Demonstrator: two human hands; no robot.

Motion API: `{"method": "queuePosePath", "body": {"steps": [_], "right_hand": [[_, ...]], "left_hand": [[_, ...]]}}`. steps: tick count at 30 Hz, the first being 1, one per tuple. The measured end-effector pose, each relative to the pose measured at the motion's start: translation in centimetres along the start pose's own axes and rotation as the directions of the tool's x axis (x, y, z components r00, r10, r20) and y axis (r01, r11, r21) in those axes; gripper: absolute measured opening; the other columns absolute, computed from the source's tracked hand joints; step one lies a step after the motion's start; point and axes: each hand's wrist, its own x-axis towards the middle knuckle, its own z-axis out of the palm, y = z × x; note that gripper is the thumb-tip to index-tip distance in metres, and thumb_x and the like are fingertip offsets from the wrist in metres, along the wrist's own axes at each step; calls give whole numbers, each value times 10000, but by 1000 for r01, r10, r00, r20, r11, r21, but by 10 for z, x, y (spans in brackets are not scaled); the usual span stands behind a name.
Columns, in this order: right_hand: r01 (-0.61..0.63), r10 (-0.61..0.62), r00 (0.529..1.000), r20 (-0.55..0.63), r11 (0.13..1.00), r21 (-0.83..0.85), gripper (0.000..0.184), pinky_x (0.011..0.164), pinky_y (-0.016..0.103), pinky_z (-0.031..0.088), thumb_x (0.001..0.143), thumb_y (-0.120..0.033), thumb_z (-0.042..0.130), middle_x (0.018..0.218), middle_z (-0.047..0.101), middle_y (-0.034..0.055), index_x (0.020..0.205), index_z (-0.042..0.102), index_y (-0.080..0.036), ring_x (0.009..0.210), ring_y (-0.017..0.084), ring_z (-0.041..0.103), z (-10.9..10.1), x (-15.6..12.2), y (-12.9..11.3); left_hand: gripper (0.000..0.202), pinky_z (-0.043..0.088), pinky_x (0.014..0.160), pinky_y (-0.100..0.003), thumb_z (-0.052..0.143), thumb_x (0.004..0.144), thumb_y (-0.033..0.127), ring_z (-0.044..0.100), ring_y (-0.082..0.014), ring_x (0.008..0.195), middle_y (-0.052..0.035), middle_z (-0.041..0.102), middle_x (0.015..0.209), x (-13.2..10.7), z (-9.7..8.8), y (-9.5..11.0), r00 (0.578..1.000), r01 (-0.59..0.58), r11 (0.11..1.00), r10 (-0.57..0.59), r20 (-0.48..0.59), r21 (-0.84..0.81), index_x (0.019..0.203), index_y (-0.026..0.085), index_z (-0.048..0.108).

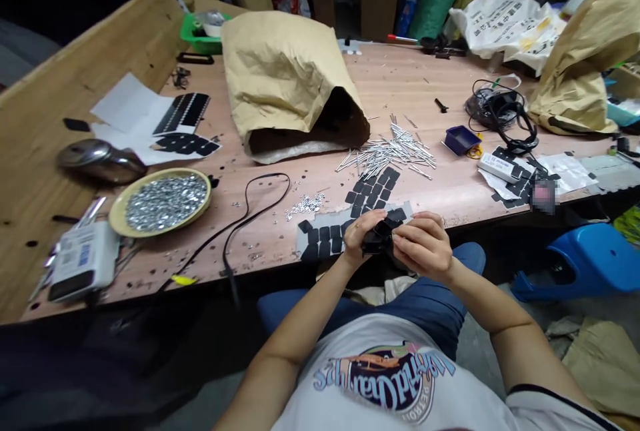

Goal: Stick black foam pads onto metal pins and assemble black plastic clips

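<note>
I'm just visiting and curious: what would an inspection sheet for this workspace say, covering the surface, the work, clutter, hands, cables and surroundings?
Surface: wooden table, strewn with small dark specks and bits.
Job's things: black part, held between both hands at the table's near edge; its details are too small to tell. Black pads lie in rows just beyond.
Clutter: paper bag, open toward the person; loose rods in a pile; plate heaped with metal bits.
Hands: left hand and right hand both grip the black part.
Cables: black cable, looped across the table left of the hands.
Surroundings: blue stool at right; green sack behind the table.
</note>
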Motion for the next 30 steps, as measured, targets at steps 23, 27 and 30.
{"method": "queuePosePath", "body": {"steps": [23,27,30], "right_hand": [[-48,49,999,-20,998,39,113,741,352,509,811,-140,588,750,706,-12,760,597,-240,685,135,594,4,6,4],[-68,68,998,-11,997,43,111,759,359,500,799,-133,605,766,707,-10,788,592,-242,701,139,585,5,4,5],[-105,104,994,12,990,91,124,792,367,489,794,-131,611,793,707,-15,809,593,-253,727,139,585,7,1,6]], "left_hand": [[207,592,828,-342,485,887,248,681,-169,949,-34,716,956,-6,1,-7,999,17,995,-20,33,97,1077,205,557],[199,589,819,-341,505,870,198,680,-178,955,-55,717,952,-3,-2,-8,999,3,992,-8,43,126,1061,184,561],[201,590,811,-337,511,865,191,682,-180,950,-58,718,957,-1,-3,-7,999,3,992,-9,46,130,1058,181,565]]}}
